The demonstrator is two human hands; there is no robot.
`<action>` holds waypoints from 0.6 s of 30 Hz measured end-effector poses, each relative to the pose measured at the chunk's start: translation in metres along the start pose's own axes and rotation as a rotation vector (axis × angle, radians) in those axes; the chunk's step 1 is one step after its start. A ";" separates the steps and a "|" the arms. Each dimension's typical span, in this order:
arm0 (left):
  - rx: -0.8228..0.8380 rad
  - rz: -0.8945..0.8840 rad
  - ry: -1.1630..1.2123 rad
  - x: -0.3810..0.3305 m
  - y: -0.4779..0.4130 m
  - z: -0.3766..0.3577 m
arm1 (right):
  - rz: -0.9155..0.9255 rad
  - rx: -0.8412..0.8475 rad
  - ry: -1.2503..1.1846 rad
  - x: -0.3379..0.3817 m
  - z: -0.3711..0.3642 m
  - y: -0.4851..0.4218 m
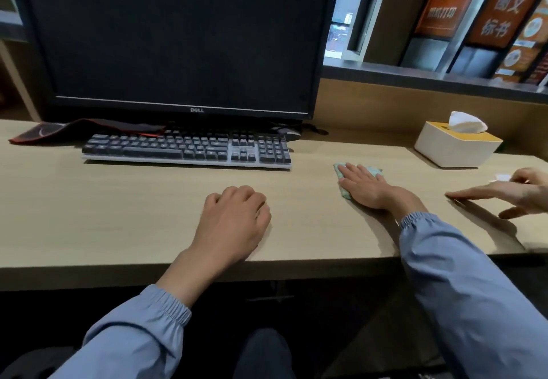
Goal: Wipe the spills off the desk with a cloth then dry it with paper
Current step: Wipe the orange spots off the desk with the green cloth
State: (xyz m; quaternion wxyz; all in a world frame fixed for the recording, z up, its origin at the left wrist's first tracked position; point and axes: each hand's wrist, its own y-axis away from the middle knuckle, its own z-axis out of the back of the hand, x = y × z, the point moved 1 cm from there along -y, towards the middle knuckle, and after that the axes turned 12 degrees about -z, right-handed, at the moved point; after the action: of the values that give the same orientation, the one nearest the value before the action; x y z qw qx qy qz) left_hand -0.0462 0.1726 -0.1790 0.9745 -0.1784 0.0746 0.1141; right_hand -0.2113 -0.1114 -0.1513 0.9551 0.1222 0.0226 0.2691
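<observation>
A small green cloth [338, 169] lies flat on the light wooden desk [118, 200], right of the keyboard. My right hand [363, 184] presses down on the cloth with its fingers spread, covering most of it. My left hand [234, 218] rests on the desk near the front edge, fingers curled, with nothing in it. A white tissue box [456, 148] with a yellow top stands at the back right, and a white paper tissue [467, 122] sticks out of it. I cannot make out any spill on the desk.
A black keyboard [186, 148] and a dark Dell monitor [178, 37] stand at the back. A red-edged mouse pad [74, 129] lies behind the keyboard at left. Another person's hand [510, 191] points at the desk from the right edge.
</observation>
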 end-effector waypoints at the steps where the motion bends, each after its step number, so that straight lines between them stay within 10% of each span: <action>1: -0.007 0.001 0.009 0.001 0.000 -0.001 | -0.006 -0.002 0.001 0.002 0.001 -0.011; 18: -0.027 0.017 0.048 0.000 0.002 -0.002 | 0.039 -0.017 0.018 0.040 0.021 -0.056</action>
State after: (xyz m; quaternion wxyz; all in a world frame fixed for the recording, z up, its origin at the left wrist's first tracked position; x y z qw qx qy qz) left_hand -0.0470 0.1734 -0.1814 0.9690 -0.1934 0.0976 0.1189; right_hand -0.1464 -0.1420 -0.1443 0.9504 0.1121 0.0264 0.2889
